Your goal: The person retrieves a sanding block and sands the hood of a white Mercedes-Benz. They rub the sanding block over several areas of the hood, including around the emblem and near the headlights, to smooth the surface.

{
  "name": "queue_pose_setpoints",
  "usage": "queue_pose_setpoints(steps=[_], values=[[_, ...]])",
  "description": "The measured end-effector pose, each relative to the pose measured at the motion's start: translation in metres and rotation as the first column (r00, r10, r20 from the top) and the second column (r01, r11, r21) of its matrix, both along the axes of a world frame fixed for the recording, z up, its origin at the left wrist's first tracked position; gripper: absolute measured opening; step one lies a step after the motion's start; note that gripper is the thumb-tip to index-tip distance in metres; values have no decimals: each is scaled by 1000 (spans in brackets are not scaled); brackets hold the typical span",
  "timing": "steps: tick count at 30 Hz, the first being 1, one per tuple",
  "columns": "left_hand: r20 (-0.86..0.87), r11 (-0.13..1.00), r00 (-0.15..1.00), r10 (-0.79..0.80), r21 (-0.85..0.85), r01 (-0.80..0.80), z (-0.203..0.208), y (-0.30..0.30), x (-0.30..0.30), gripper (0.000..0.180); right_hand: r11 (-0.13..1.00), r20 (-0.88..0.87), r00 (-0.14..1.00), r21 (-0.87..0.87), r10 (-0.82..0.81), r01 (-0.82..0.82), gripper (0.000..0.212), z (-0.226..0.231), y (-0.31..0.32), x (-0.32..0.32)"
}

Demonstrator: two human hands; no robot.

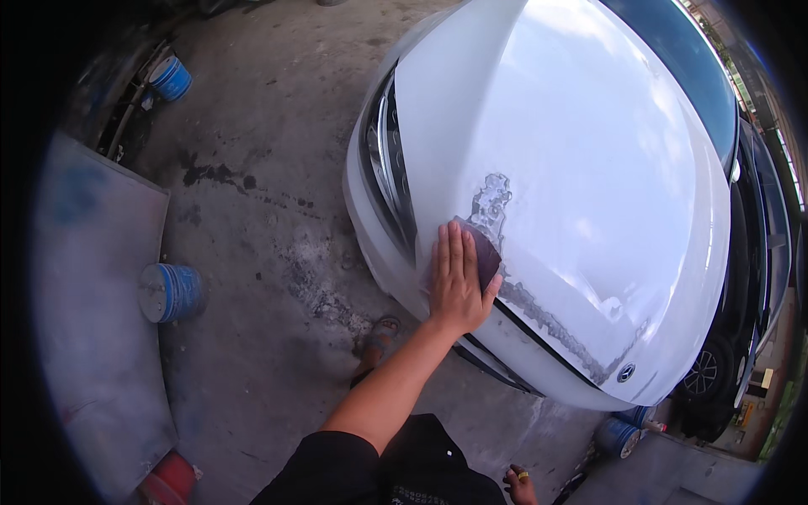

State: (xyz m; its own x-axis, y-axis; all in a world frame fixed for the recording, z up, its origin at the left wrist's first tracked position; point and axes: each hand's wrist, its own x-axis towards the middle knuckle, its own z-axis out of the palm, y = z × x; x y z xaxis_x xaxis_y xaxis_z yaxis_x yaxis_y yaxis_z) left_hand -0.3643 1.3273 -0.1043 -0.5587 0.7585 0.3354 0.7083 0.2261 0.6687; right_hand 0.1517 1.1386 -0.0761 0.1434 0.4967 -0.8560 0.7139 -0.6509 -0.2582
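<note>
My left hand (459, 282) lies with its fingers together and flat over a dark maroon sheet of sandpaper (486, 257). It presses the sheet on the front corner of a white car's hood (581, 185), above the headlight (389, 156). Just beyond my fingertips is a sanded patch (491, 200) with grey, ragged-edged layers. A similar grey strip (547, 316) runs along the hood's front edge toward a round badge (626, 372). Low in the picture hangs my right hand (519, 486), with curled fingers and a yellow band. Whether it holds anything is not clear.
Blue-banded buckets stand on the concrete floor: one far left (171, 78), one mid-left (172, 293), another right of the bumper (617, 437). A large grey panel (101, 320) fills the left side, near a red container (170, 480). A dark car (732, 337) is parked at right.
</note>
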Motion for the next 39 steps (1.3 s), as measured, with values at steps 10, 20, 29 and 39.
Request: queue_pose_setpoints(steps=[10,20,29,39], values=[[47,999,999,28,31,-29,-5,-1,-6,85,999,19,1000,-35,23,-23,59,0,7,-13],[60,1000,998,-17,-7,17,-3,2,-4,82,997,20,997,19,73,-73,57,5,18,-22],[102,999,994,47,18,-49,21,51,-63,78,997,40,997,30,71,-73,55,17,24,-39],[398,967,884,-245,34,253,-21,-160,43,75,1000,9,1000,10,12,-12,58,2,-2,-24]])
